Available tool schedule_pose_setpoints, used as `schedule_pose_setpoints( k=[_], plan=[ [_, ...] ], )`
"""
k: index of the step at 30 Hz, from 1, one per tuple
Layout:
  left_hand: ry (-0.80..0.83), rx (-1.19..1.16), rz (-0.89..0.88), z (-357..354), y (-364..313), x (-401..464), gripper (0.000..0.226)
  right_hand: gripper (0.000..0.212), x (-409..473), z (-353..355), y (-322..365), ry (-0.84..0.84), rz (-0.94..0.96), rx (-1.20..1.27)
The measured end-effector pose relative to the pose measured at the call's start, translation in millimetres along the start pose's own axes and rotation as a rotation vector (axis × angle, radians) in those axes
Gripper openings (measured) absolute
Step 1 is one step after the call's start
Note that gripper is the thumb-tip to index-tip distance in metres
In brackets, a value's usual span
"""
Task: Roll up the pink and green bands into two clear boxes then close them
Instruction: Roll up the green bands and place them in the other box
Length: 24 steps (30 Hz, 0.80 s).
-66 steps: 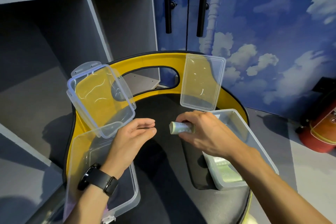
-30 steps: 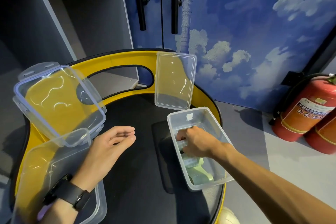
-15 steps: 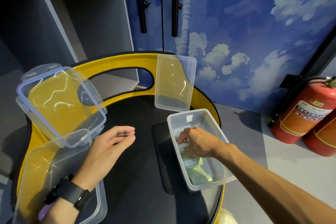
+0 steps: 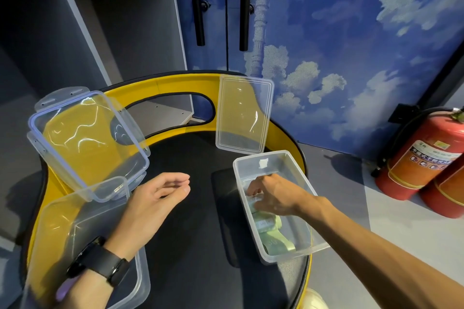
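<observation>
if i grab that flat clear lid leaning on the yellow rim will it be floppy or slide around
The flat clear plastic lid looks thin and probably light, so it may flex slightly rather than droop. It leans tilted against the yellow rim with its lower edge on the black surface, so a nudge could likely slide or topple it. Its glossy plastic may feel slippery.

Two open boxes flank the table (image 4: 190, 221), left (image 4: 82, 246) and right (image 4: 288, 246), lids behind them.

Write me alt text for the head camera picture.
A person's right hand reaches into a clear box holding green bands, while the open left hand hovers over a black seat. Two clear lids lean behind.
</observation>
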<state>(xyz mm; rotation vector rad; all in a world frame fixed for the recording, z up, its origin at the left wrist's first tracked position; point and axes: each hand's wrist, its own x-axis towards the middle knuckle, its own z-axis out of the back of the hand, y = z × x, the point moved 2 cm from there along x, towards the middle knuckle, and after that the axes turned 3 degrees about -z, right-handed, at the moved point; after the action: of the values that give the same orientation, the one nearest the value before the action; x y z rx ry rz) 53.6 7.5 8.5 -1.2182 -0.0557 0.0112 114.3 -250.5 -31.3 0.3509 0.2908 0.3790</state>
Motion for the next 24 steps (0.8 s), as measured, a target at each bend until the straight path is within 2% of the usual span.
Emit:
schedule_pose_setpoints(
  k=[7,14,24],
  plan=[
    [0.002,-0.019,-0.007,-1.6,-1.0,-1.1,0.02,0.03,-4.7,16.6,2.2,-0.074,-0.013,0.003],
    [-0.037,-0.054,-0.022,5.8,-2.0,-8.1,0.015,0.021,-3.8,35.6,35.3,-0.262,-0.024,0.057],
    [-0.154,-0.109,0.003,64.8,17.2,-36.3,0.015,0.019,22.6,22.2,146.2,-0.187,0.155,0.071]
  ],
)
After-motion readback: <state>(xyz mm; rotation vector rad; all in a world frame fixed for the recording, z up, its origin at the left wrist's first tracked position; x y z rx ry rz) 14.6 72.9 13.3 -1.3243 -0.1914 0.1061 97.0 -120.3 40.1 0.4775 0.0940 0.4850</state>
